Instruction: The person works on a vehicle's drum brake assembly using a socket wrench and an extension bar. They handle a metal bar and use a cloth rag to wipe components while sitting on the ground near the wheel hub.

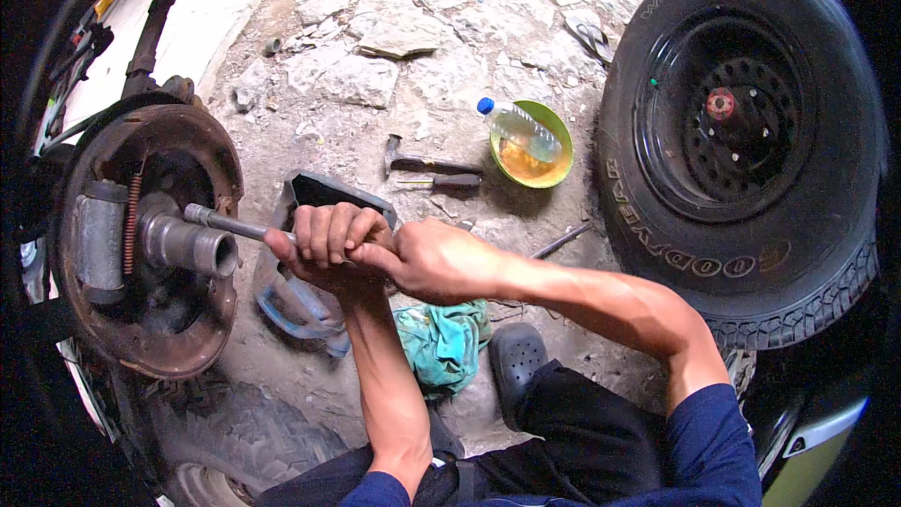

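Dark trousers [582, 432] and blue sleeves at the bottom edge, forearms reaching up and left from there. Left hand [324, 244] curled tight around a metal bar [230, 223], fingers pressed together over it, knuckles up. Right hand [436, 258] just beside, touching the left, fingers wrapped under toward the same bar; fingertips hidden, so cannot tell exactly what they clasp. Bar running left to a rusty brake plate [202, 145], its far end resting by the grey axle tube [192, 246], with a spring [131, 225] beside that. Below the hands, a green rag [446, 343] and a black clog [516, 357] on stony ground. Further up, a hammer [422, 164], a screwdriver [446, 182], a plastic bottle [521, 127] lying across a green bowl [554, 169]. Big black tyre [751, 131] at right.
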Demonstrator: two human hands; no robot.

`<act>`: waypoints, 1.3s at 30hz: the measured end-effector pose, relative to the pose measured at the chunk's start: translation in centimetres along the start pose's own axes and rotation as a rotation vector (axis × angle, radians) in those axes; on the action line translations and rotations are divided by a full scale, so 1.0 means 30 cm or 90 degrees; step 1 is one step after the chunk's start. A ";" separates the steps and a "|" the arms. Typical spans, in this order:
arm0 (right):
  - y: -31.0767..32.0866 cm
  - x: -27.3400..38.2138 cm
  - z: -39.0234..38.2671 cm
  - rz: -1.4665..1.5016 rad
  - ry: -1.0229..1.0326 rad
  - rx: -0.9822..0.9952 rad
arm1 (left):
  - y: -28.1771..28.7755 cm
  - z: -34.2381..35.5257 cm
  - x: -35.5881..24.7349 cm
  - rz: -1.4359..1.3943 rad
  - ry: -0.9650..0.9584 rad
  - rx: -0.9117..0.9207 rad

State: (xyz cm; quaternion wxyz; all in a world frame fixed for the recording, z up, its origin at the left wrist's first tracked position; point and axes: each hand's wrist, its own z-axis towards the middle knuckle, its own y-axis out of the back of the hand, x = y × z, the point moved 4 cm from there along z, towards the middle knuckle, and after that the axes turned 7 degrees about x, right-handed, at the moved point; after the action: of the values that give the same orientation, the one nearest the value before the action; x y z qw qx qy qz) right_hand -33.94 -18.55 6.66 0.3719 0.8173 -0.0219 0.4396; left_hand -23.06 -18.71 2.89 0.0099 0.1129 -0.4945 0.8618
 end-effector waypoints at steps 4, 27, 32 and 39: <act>0.039 -0.027 0.023 0.000 0.051 0.085 | -0.017 0.022 0.006 0.040 0.030 -0.019; 0.038 0.001 0.006 0.038 -0.068 0.039 | -0.073 -0.007 0.000 0.340 -0.054 -0.544; 0.018 -0.019 0.002 0.033 -0.109 -0.048 | -0.025 -0.043 0.050 0.313 -0.098 -0.454; -0.021 -0.052 -0.024 -0.169 -0.010 -0.258 | 0.022 -0.029 0.038 0.326 0.024 -0.298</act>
State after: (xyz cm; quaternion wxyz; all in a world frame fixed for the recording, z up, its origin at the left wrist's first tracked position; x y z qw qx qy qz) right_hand -35.17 -18.10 5.38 0.5826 0.7252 -0.0049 0.3670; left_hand -24.40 -18.41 2.15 -0.1722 -0.0363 -0.6907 0.7014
